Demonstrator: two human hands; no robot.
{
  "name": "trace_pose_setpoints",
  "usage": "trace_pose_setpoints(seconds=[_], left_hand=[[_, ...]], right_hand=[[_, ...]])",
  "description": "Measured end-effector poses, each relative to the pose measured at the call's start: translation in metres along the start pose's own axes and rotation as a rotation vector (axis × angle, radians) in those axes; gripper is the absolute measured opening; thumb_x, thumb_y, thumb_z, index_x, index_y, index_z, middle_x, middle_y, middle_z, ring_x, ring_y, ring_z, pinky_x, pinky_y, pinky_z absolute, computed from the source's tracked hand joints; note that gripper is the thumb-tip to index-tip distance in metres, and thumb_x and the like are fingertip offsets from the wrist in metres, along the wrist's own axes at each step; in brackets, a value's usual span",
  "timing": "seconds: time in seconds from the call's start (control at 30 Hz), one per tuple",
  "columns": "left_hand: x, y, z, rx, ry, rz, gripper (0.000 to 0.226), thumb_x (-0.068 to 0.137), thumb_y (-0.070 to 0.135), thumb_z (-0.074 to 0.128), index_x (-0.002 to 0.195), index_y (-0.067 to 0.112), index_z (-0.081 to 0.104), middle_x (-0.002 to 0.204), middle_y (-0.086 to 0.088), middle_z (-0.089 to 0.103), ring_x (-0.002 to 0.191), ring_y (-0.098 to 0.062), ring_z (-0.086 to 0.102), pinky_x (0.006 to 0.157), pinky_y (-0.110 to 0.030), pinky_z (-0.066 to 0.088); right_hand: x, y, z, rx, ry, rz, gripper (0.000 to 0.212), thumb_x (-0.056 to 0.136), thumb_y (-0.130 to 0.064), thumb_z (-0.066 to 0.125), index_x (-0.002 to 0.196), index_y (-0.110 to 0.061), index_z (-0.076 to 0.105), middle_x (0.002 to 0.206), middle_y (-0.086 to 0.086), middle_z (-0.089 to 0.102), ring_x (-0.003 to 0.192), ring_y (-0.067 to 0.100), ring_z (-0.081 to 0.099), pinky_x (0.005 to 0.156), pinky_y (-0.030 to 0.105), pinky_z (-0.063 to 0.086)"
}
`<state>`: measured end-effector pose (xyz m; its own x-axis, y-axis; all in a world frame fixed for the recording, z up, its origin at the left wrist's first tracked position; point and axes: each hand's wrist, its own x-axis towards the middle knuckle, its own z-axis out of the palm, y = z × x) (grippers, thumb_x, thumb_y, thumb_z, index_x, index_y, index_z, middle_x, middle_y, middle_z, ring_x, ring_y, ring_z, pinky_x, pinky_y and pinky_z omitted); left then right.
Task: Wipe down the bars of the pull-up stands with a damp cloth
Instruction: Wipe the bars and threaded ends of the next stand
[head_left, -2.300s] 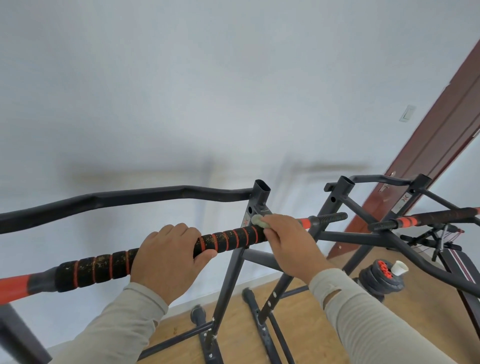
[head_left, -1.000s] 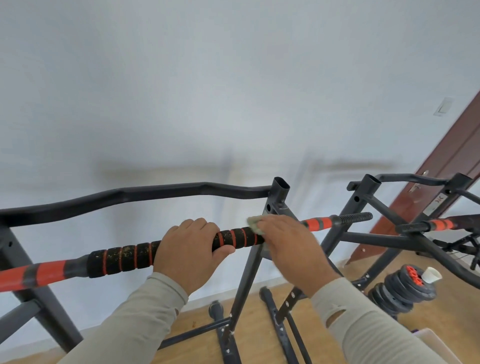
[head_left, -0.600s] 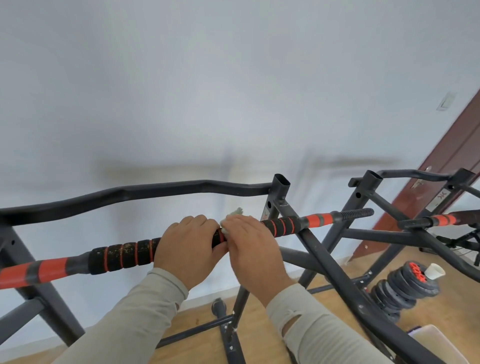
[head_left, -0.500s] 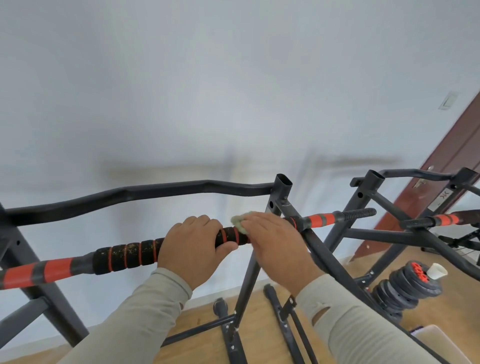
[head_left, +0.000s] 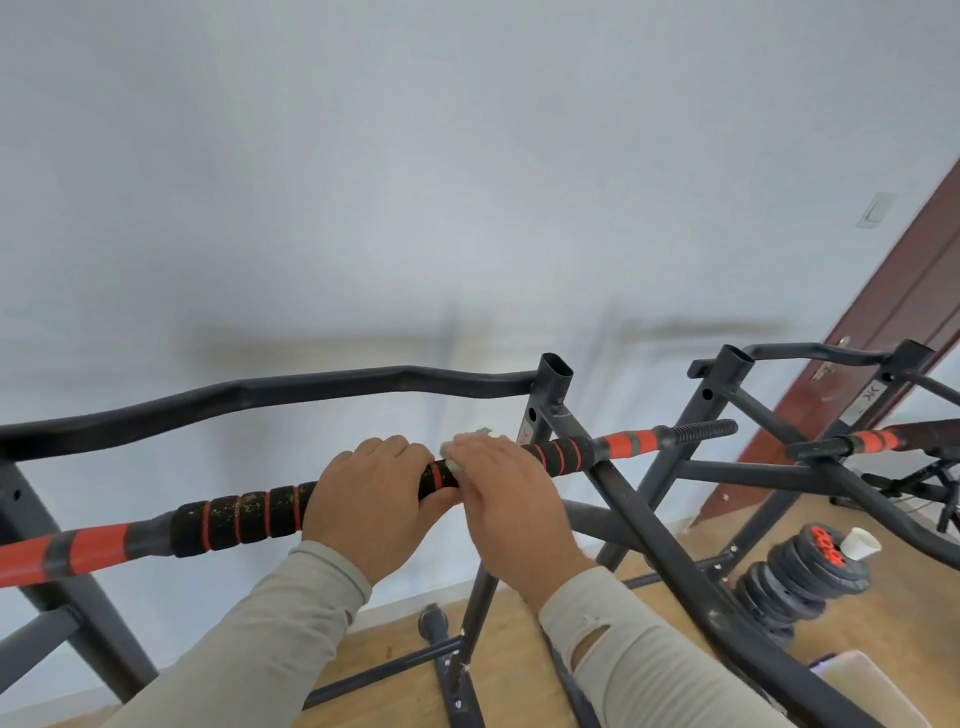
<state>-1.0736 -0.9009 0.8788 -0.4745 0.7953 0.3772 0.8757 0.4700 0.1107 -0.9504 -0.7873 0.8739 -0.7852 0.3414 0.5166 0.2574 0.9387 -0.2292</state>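
Note:
A black-and-orange padded bar (head_left: 244, 517) of the near pull-up stand runs across the view from lower left to upper right. My left hand (head_left: 371, 506) grips the black foam section from above. Right beside it, my right hand (head_left: 511, 506) wraps a pale green cloth (head_left: 462, 448) around the same bar; only the cloth's edge shows past my fingers. The two hands nearly touch. Behind runs the stand's curved black top bar (head_left: 311, 389). A second pull-up stand (head_left: 737, 410) with its own orange-banded bar (head_left: 872, 440) stands to the right.
A stack of black weight plates (head_left: 800, 577) with a white cup on top sits on the wooden floor at right. A dark red door (head_left: 904, 306) is behind it. A white wall fills the background. The stand's legs and cross braces (head_left: 665, 545) cross below my arms.
My right hand with the cloth slid back and forth along the foam grip, out toward the upright and back beside my left hand. My left hand kept its grip.

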Motion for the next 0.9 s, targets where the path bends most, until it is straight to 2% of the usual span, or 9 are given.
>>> trace_pose_setpoints(seconds=[0.1, 0.2, 0.27, 0.3, 0.37, 0.4, 0.5, 0.63, 0.9], left_hand=[[-0.001, 0.0, -0.001, -0.012, 0.003, -0.006, 0.053, 0.089, 0.076, 0.035, 0.105, 0.032, 0.061, 0.092, 0.012, 0.062, 0.081, -0.01, 0.05, 0.078, -0.029, 0.047], [-0.002, 0.0, 0.0, -0.005, -0.009, -0.011, 0.052, 0.09, 0.074, 0.036, 0.11, 0.032, 0.059, 0.095, 0.012, 0.06, 0.083, -0.009, 0.051, 0.083, -0.027, 0.048], [-0.002, 0.0, 0.001, -0.013, -0.006, -0.012, 0.051, 0.091, 0.073, 0.036, 0.109, 0.031, 0.059, 0.094, 0.012, 0.06, 0.083, -0.009, 0.051, 0.083, -0.027, 0.047], [-0.002, -0.001, 0.002, -0.018, -0.001, -0.014, 0.051, 0.09, 0.073, 0.037, 0.108, 0.031, 0.06, 0.093, 0.012, 0.06, 0.082, -0.01, 0.051, 0.082, -0.027, 0.048], [-0.002, -0.002, 0.002, -0.015, 0.006, -0.011, 0.051, 0.09, 0.073, 0.037, 0.107, 0.031, 0.061, 0.091, 0.011, 0.06, 0.082, -0.011, 0.053, 0.079, -0.028, 0.048], [-0.002, -0.002, 0.002, -0.005, 0.005, -0.006, 0.052, 0.09, 0.074, 0.036, 0.106, 0.031, 0.061, 0.091, 0.011, 0.06, 0.082, -0.011, 0.053, 0.079, -0.029, 0.048], [-0.001, -0.001, 0.002, 0.006, -0.02, -0.005, 0.052, 0.09, 0.074, 0.035, 0.107, 0.032, 0.06, 0.093, 0.011, 0.06, 0.083, -0.012, 0.054, 0.08, -0.029, 0.049], [-0.002, 0.0, 0.0, 0.006, -0.025, -0.007, 0.051, 0.09, 0.074, 0.036, 0.108, 0.033, 0.059, 0.093, 0.012, 0.059, 0.083, -0.011, 0.054, 0.081, -0.029, 0.049], [0.0, 0.004, -0.01, -0.008, -0.101, -0.045, 0.051, 0.088, 0.076, 0.037, 0.108, 0.034, 0.058, 0.093, 0.014, 0.058, 0.084, -0.01, 0.054, 0.081, -0.027, 0.05]], right_hand=[[0.003, 0.026, -0.032, -0.181, -0.157, -0.047, 0.045, 0.091, -0.007, 0.06, 0.128, -0.031, 0.067, 0.126, -0.014, 0.071, 0.118, 0.012, 0.062, 0.11, 0.035, 0.047], [0.005, 0.052, -0.064, -0.327, -0.263, 0.159, 0.046, 0.091, -0.008, 0.065, 0.125, -0.038, 0.062, 0.111, -0.017, 0.071, 0.099, 0.014, 0.064, 0.096, 0.04, 0.057], [0.006, 0.048, -0.063, -0.267, -0.22, 0.203, 0.033, 0.095, -0.011, 0.064, 0.121, -0.031, 0.066, 0.105, -0.011, 0.072, 0.097, 0.015, 0.065, 0.095, 0.04, 0.058], [0.005, 0.04, -0.053, -0.226, -0.199, 0.195, 0.026, 0.096, -0.012, 0.062, 0.117, -0.026, 0.068, 0.106, -0.008, 0.072, 0.1, 0.016, 0.065, 0.101, 0.038, 0.055], [0.001, 0.02, -0.028, -0.126, -0.099, 0.166, 0.022, 0.1, -0.014, 0.059, 0.118, -0.018, 0.072, 0.115, -0.003, 0.074, 0.114, 0.019, 0.064, 0.116, 0.03, 0.038], [-0.002, 0.011, -0.017, -0.086, -0.039, 0.166, 0.023, 0.1, -0.015, 0.059, 0.12, -0.015, 0.072, 0.118, -0.001, 0.074, 0.118, 0.019, 0.064, 0.115, 0.027, 0.031], [-0.005, 0.009, -0.007, -0.07, 0.037, 0.14, 0.023, 0.099, -0.015, 0.062, 0.119, -0.013, 0.073, 0.116, 0.001, 0.076, 0.117, 0.021, 0.067, 0.111, 0.029, 0.034], [-0.005, 0.022, -0.009, -0.11, -0.013, 0.099, 0.025, 0.102, -0.025, 0.055, 0.122, -0.021, 0.07, 0.119, -0.006, 0.074, 0.118, 0.015, 0.065, 0.116, 0.039, 0.041], [-0.009, 0.025, -0.001, -0.078, 0.078, 0.086, 0.032, 0.099, -0.035, 0.043, 0.116, -0.025, 0.069, 0.116, -0.01, 0.072, 0.12, 0.014, 0.063, 0.121, 0.052, 0.032]])
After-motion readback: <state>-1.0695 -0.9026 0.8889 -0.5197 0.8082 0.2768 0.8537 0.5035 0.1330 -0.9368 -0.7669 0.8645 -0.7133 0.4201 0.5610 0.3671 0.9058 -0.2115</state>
